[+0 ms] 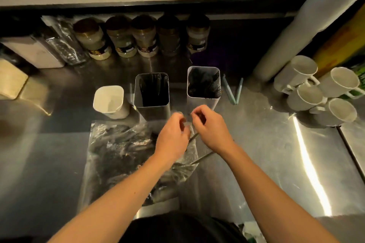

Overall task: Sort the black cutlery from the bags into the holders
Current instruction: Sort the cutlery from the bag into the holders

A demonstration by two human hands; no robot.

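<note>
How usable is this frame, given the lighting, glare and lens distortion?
Head view: dim, warm light; a bright glare streak on the steel counter; both holders' interiors are near black, so the cutlery is hardly readable; wide-angle bending bows the shelf edge; the left hand and right hand are soft, and what they pinch is unclear.

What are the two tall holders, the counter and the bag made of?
Holders: likely thin sheet metal with a brushed grey finish, going by their sharp folded rims and dull sheen. Counter: stainless steel by the look of it, with bright streaky glare. Bag: clear thin plastic film, crinkled, with glints over the dark cutlery inside.
</note>
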